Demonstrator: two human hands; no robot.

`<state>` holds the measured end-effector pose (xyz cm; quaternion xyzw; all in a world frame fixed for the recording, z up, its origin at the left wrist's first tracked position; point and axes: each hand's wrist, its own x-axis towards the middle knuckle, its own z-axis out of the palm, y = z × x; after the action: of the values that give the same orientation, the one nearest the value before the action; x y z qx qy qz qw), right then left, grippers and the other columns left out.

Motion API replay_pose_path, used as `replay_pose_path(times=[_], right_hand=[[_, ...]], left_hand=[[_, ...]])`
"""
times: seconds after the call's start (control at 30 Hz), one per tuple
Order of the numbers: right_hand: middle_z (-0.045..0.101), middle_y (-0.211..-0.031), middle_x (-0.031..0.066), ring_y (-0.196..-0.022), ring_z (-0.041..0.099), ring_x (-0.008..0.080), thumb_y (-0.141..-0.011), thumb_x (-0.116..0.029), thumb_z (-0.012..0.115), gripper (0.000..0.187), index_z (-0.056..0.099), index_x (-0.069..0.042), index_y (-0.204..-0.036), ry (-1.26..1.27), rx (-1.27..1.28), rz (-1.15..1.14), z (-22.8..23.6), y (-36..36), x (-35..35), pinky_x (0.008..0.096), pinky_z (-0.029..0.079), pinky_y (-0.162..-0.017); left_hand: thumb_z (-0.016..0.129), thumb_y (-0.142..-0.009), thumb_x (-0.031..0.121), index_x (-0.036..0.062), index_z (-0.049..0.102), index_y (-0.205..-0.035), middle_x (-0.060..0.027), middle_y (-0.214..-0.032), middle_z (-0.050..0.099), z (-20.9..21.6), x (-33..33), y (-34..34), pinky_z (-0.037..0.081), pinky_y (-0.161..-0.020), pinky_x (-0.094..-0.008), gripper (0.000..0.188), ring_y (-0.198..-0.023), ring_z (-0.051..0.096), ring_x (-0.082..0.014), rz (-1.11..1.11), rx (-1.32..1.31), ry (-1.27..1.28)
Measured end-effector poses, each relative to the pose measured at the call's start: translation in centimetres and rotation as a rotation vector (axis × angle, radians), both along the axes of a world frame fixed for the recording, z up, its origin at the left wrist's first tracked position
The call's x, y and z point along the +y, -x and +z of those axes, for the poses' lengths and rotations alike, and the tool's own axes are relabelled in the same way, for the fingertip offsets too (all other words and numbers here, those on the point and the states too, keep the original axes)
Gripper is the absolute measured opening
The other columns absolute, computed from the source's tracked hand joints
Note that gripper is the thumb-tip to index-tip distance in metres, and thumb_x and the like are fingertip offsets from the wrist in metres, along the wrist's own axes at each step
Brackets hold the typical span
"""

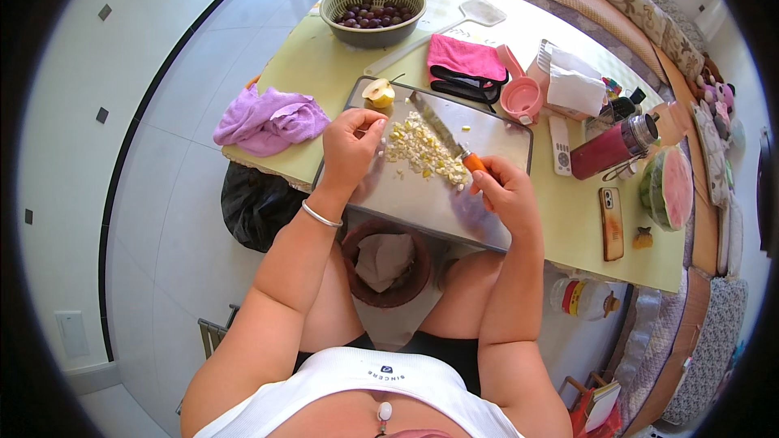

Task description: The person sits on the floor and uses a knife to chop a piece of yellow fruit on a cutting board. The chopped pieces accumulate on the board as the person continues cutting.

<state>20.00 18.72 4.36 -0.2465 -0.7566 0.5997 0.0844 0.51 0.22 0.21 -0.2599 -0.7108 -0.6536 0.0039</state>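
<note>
On the tabletop we see a phone lying flat near the right edge, a slim upright rectangle with a dark screen and an orange-brown rim. Farther back we find a white tissue pack, boxy, with white paper bunched at its top. Below the tabletop, on the floor, we note a clear plastic bottle on its side, wrapped in a red-and-yellow label.
</note>
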Motion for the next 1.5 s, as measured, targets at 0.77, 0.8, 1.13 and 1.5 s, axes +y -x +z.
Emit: replay_pose_path(times=[0.77,0.8,1.13,1.5], right_hand=[[0.066,-0.076,0.0027,-0.067,0.058,0.0078,-0.091,-0.014,0.065,0.025,0.068,0.002,-0.110,-0.065,0.025,-0.059,0.2,-0.4,0.3,0.0255,0.046,-0.062],[0.066,-0.076,0.0026,-0.068,0.058,0.0079,-0.091,-0.014,0.065,0.025,0.068,0.002,-0.110,-0.028,0.033,-0.102,0.7,-0.6,0.5,0.0253,0.046,-0.063],[0.064,-0.073,0.0029,-0.067,0.056,0.0087,-0.090,-0.013,0.065,0.022,0.068,0.002,-0.105,-0.291,-0.018,-0.320,2.0,-4.2,3.2,0.0268,0.045,-0.062],[0.063,-0.072,0.0152,-0.062,0.058,0.0226,-0.086,-0.019,0.065,0.025,0.068,0.002,-0.100,-0.578,-0.114,-0.381,2.3,-5.3,3.3,0.0352,0.047,-0.063]], left_hand=[[0.068,-0.087,0.005,-0.0026,0.071,-0.089,-0.0062,-0.081,0.068,0.2,-0.1,-0.2,0.050,-0.063,-0.0248,0.009,-0.069,0.063,-0.0110,-0.010,-0.076,0.025],[0.068,-0.088,0.005,-0.0018,0.072,-0.091,-0.0052,-0.082,0.069,0.2,-0.2,0.0,0.050,-0.065,-0.0237,0.009,-0.071,0.064,-0.0101,-0.011,-0.057,0.040],[0.068,-0.088,0.005,-0.0016,0.072,-0.091,-0.0054,-0.084,0.069,-0.4,-0.4,0.5,0.051,-0.066,-0.0235,0.009,-0.071,0.064,-0.0103,-0.009,-0.036,0.014],[0.069,-0.088,0.006,-0.0005,0.073,-0.094,-0.0017,-0.084,0.070,-0.3,-0.2,0.3,0.049,-0.067,-0.0203,0.009,-0.073,0.062,-0.0066,-0.025,-0.055,0.026]])
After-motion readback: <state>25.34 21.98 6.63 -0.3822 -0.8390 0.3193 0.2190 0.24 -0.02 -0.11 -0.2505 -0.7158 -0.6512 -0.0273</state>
